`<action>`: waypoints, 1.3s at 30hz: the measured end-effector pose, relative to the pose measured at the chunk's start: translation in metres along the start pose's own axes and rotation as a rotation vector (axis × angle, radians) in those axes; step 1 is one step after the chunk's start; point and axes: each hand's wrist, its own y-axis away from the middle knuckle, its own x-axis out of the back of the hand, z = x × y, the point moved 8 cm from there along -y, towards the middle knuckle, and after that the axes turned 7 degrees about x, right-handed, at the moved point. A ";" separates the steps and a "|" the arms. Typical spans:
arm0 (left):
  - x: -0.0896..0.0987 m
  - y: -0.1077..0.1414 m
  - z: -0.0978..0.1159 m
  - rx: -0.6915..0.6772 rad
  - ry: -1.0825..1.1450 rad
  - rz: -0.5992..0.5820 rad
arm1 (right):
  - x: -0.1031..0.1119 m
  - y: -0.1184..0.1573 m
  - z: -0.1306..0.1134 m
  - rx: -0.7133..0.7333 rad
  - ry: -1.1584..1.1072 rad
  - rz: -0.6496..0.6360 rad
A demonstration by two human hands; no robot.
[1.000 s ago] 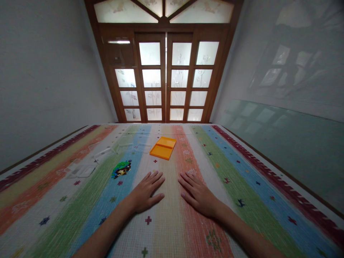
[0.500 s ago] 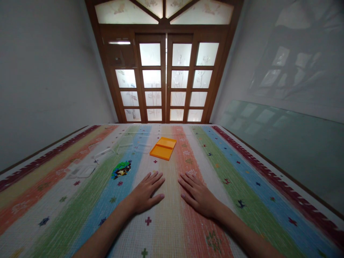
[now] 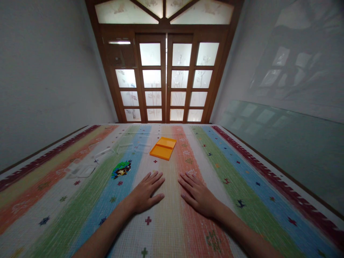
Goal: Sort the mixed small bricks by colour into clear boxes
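In the head view, the left hand [image 3: 147, 193] and right hand [image 3: 198, 194] lie palm-down, fingers loosely spread, holding nothing, on the striped cloth [image 3: 169, 229]. Ahead sits the two-part orange case [image 3: 161, 152]; the small coloured pieces [image 3: 122, 170] lie beyond the left hand. A tug on the cloth could scatter those pieces; the faint clear containers [image 3: 86, 171] could be overlooked and knocked. Compared with half a second ago, nothing appears moved.

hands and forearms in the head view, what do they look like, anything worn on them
The left hand and right hand are bare, with no gloves, rings or watch visible. The left forearm and right forearm look slim, with no sleeves in view.
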 end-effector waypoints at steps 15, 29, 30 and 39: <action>0.021 0.013 -0.028 0.097 -0.017 0.205 | -0.005 0.001 0.004 0.007 -0.004 0.013; 0.062 0.045 -0.162 0.672 -0.086 0.416 | -0.003 0.000 0.002 0.009 -0.016 0.008; 0.060 0.041 -0.166 0.703 -0.089 0.377 | -0.002 0.000 0.003 0.013 -0.017 0.014; 0.051 0.008 -0.165 0.600 -0.077 0.207 | -0.004 0.001 0.004 0.017 -0.025 0.042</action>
